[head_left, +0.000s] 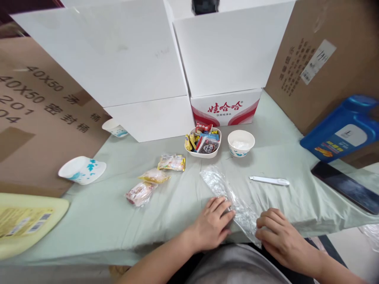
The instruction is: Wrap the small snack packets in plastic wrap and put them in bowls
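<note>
A crumpled clear plastic bag [214, 179] stretches diagonally over the cloth toward the front edge. Resting on the middle of it is my left hand [211, 225], fingers extended and thumb apart. At the bag's near right end, my right hand [280, 236] has its fingers curled onto the plastic; its thumb is mostly hidden. A white utility knife [271, 180] lies beyond my right hand. To the left of the bag are three packaged snacks: a reddish one [140, 193], a yellow-edged one [155, 176] and another yellow pack [171, 162].
Farther back stand a white tray of wrapped sweets [204, 154] and a paper bowl [241, 144] holding something clear. Two more bowls [85, 169] [115, 128] are tipped at left. White boxes [148, 51], brown cartons [38, 118], bottles [340, 130] and a phone [346, 187] surround the table.
</note>
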A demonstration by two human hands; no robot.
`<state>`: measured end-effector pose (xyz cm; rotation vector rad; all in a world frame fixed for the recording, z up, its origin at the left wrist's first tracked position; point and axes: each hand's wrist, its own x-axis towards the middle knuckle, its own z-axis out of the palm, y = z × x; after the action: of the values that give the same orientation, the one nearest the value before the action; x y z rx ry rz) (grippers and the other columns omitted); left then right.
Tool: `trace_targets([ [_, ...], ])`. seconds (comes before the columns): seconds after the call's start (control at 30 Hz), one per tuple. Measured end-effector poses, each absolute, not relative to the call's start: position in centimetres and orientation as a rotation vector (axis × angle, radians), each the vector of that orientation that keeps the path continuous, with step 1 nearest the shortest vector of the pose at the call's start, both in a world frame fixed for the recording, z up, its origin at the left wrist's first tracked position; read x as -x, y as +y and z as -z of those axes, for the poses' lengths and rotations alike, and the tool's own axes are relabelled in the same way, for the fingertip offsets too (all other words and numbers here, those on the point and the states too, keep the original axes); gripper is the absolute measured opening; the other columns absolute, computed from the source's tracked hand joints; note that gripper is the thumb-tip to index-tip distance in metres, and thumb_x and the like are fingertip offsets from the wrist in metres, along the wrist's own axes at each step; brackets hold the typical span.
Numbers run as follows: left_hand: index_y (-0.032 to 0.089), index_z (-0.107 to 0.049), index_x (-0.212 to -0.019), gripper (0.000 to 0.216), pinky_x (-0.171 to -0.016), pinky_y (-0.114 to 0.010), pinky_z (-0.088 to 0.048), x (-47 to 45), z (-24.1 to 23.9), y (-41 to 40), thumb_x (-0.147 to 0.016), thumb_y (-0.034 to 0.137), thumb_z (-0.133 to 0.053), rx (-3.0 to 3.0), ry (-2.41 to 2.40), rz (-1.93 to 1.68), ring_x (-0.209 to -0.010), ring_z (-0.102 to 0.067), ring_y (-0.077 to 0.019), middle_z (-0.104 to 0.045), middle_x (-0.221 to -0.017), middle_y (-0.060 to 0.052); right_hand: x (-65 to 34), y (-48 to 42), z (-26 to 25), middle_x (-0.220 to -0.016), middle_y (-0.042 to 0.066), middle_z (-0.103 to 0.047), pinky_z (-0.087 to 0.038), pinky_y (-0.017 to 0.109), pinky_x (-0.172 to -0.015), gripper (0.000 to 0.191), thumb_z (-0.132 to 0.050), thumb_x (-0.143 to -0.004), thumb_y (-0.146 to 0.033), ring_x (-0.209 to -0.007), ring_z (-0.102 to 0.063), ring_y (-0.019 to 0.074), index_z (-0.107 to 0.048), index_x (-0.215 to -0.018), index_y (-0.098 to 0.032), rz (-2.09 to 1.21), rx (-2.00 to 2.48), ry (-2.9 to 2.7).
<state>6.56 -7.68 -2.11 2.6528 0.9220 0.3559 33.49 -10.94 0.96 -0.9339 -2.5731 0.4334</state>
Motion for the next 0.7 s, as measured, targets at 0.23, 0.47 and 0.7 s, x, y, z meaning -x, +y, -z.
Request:
trace_targets([
  [0.23, 0.018, -0.035, -0.136, 0.058, -0.114, -0.051, -0.03, -5.2, 2.3, -7.3, -0.082, 0.019, -0.057, -2.465, 0.736, -0.444, -0.138, -0.037, -0.028, -0.051, -0.139, -0.015, -31.2, -5.2, -6.9, -0.09, 0.005, -0.065, -0.046, 0.032, -0.082, 0.018, -0.043, -0.094, -0.014, -0.087, -0.06, 0.0167, -0.059, -0.098, -0.02, -0.79, 0.804, -2.498],
  [0.47, 0.019, -0.035, -0.133, 0.06, -0.108, -0.047, -0.041, -4.6, 3.5, -7.0, -0.078, 0.018, -0.061, -2.303, 0.809, -0.613, -0.134, -0.042, -0.0286, -0.053, -0.134, -0.016, -26.0, 5.9, -4.5, -0.088, 0.005, -0.071, -0.046, 0.027, -0.071, 0.015, -0.051, -0.09, -0.017, -0.078, -0.063, 0.0158, -0.066, -0.094, -0.017, -1.005, 0.899, -2.498],
  [0.7, 0.016, -0.05, -0.125, 0.049, -0.115, -0.051, -0.031, -5.2, 2.7, -6.5, -0.078, 0.02, -0.063, -2.334, 0.812, -0.46, -0.133, -0.044, -0.0289, -0.052, -0.139, -0.015, -21.6, 9.7, -0.7, -0.088, 0.003, -0.073, -0.044, 0.023, -0.069, 0.015, -0.068, -0.081, -0.021, -0.08, -0.065, 0.0162, -0.07, -0.095, -0.018, -0.952, 1.057, -2.571],
])
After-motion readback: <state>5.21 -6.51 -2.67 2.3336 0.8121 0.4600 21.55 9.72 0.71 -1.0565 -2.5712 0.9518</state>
